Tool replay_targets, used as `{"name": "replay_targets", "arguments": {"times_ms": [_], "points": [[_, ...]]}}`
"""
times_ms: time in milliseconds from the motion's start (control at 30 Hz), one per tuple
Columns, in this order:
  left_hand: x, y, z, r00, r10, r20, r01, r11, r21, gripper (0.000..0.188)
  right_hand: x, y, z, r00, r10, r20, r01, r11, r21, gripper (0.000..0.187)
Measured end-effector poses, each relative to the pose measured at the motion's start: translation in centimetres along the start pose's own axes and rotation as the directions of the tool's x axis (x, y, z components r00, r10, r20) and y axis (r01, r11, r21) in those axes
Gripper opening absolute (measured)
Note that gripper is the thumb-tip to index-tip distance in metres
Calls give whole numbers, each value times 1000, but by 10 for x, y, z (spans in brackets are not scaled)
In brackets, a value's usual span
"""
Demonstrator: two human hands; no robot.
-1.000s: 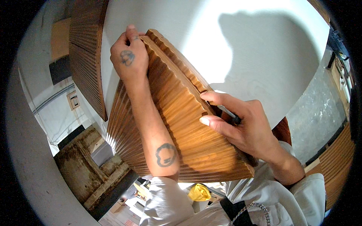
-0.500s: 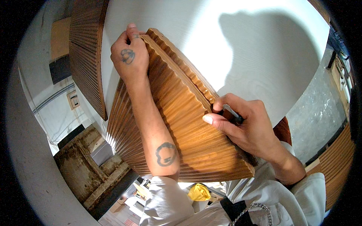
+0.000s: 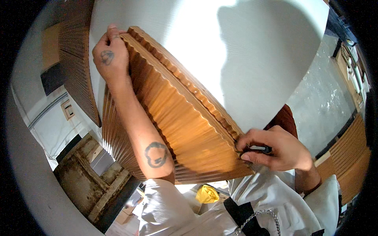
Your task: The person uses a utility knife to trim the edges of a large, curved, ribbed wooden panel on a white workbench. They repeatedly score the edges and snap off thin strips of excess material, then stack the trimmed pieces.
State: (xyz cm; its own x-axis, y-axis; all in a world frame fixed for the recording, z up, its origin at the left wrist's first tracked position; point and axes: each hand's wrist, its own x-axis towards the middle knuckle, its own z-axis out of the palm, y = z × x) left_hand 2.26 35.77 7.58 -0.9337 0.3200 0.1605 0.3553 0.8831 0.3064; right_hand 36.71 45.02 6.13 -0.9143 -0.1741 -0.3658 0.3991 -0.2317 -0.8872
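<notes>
A brown fluted wooden panel (image 3: pixel 185 133) stands tilted in front of me, its wavy-profiled edge running from far left to near right. At the far corner my left hand (image 3: pixel 111 59) is closed round the panel's end, its fingertips partly hidden behind it. Down at the near end of that edge, my right hand (image 3: pixel 281 149) is closed in a pinch against the wood. Between its thumb and index finger sits a small dark-handled tool (image 3: pixel 260 148) with a shiny metal part. The tool's working tip is mostly hidden by the fingers.
A large white board (image 3: pixel 193 43) lies beyond the panel, crossed by bright light and my shadow. More fluted panels stand at the left (image 3: pixel 76 67) and lower right (image 3: pixel 348 161). A yellow bag (image 3: pixel 207 194) lies below, near my shirt.
My right hand has slid along the wavy edge toward its near end with the tool. My left hand keeps its hold on the far corner. The whole view has shifted slightly.
</notes>
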Motion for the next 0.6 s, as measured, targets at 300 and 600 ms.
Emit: {"name": "replay_targets", "arguments": {"times_ms": [300, 600], "points": [[3, -6, 1, 998, -19, 68, 25, 996, -81, 46, 10, 3, 11, 970, -133, -205, 99, 981, -168, 56], [0, 0, 0, 998, -47, 33, 49, 997, -56, 45, 20, -13, 8, 984, -38, -174, 17, 993, -120, 60]]}}
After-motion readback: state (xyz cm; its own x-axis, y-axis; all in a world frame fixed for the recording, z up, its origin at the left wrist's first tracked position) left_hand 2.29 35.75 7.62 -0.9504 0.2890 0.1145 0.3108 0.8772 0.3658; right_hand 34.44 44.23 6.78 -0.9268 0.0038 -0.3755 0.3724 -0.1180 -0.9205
